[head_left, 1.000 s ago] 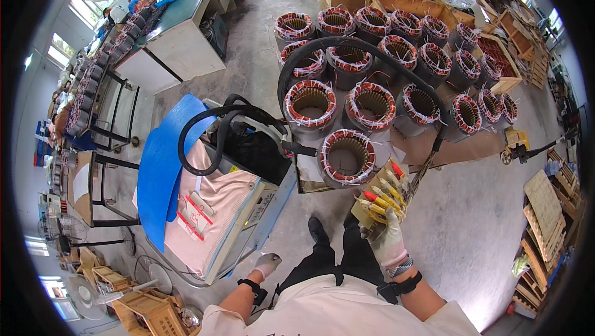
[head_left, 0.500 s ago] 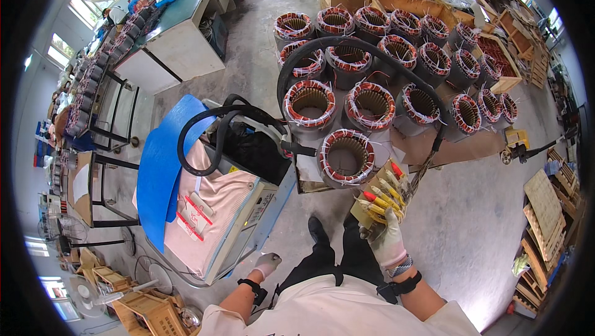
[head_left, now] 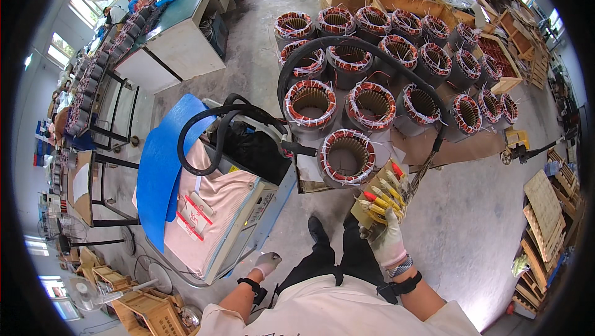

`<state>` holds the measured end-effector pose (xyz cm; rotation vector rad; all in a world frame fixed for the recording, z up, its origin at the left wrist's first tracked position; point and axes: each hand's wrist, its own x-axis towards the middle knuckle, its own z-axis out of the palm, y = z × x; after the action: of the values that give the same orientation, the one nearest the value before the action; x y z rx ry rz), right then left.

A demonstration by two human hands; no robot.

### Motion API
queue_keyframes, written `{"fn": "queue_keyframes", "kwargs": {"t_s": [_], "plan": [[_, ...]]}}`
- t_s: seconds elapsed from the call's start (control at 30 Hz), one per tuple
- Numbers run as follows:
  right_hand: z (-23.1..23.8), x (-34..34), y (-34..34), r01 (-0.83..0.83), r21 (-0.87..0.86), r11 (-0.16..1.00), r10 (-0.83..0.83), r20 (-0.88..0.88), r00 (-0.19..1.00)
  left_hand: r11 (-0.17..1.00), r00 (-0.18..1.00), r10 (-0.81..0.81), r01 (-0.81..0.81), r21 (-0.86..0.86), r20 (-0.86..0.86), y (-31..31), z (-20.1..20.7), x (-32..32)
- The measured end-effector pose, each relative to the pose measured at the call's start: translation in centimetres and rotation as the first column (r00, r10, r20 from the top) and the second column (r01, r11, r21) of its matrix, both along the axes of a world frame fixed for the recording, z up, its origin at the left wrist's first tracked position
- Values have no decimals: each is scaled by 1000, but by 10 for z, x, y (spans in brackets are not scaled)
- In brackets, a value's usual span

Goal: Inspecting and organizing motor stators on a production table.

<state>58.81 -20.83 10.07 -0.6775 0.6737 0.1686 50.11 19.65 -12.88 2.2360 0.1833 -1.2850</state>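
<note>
My right hand, in a pale glove with dark fingertips, grips a flat tan board with several yellow and red-tipped test clips on it. A braided cable bundle runs up from this board toward a thick black hose. Just beyond the board stands the nearest motor stator, a grey cylinder with red windings laced in white cord. Down by the corner of a wheeled test machine, my gloved left hand hangs with fingers curled in and nothing visible in them.
Rows of stators fill the floor ahead, with a black hose arched over them. A blue sheet and pink cloth cover the machine. Wooden pallets lie at right. A stand fan is at lower left.
</note>
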Motion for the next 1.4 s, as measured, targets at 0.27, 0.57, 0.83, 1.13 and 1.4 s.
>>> {"fn": "queue_keyframes", "kwargs": {"t_s": [0.27,0.57,0.83,1.13,1.4], "plan": [[3,1,1,-7,-3,1000,7,7,1000,1000,1000,-10,10,13,-5,-1,1,3],[-2,0,0,7,3,1000,-7,-3,1000,1000,1000,6,-6,2,-3,-2,4,4],[0,1,1,19,14,1000,-19,-1,1000,1000,1000,9,-9,7,0,-2,4,3],[-2,0,0,15,18,1000,-14,-1,1000,1000,1000,10,-10,18,-17,-3,4,5],[-4,0,-1,-6,24,1000,5,26,1000,1000,1000,9,-9,15,-22,-5,4,8]]}}
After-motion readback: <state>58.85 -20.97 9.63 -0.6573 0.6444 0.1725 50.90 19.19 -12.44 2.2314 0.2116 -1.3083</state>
